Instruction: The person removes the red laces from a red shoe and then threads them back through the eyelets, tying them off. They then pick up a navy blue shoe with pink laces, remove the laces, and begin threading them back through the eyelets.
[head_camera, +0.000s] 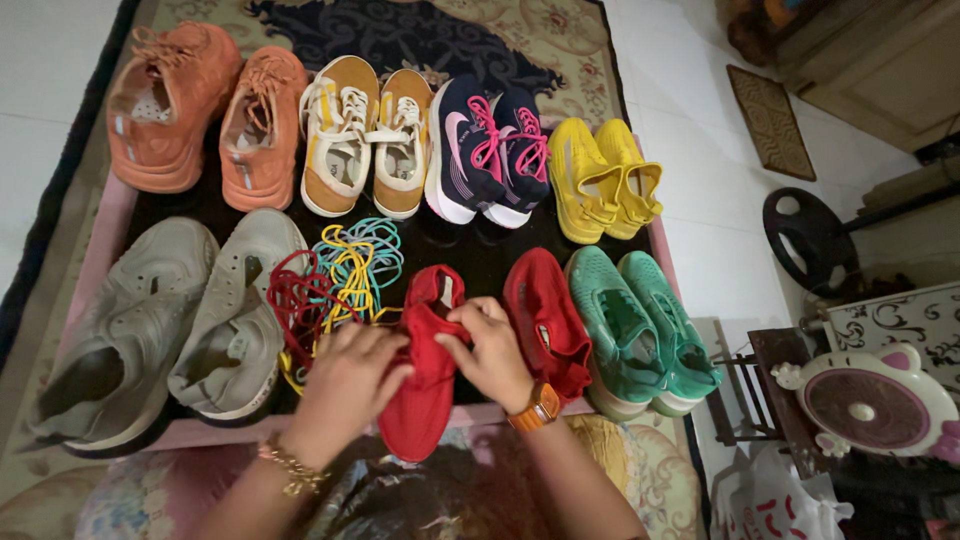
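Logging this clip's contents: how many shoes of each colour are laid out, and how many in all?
Orange shoes: 2
Mustard-and-white shoes: 2
Navy-and-pink shoes: 2
Yellow shoes: 2
Grey shoes: 2
Red shoes: 2, one under both hands
Teal shoes: 2
Total: 14

White tile floor (700, 200) with a big patterned rug (540, 50), small brown doormat (770, 120) by wooden furniture (880, 70), a weight plate (810, 235) and a little round fan (870, 400).
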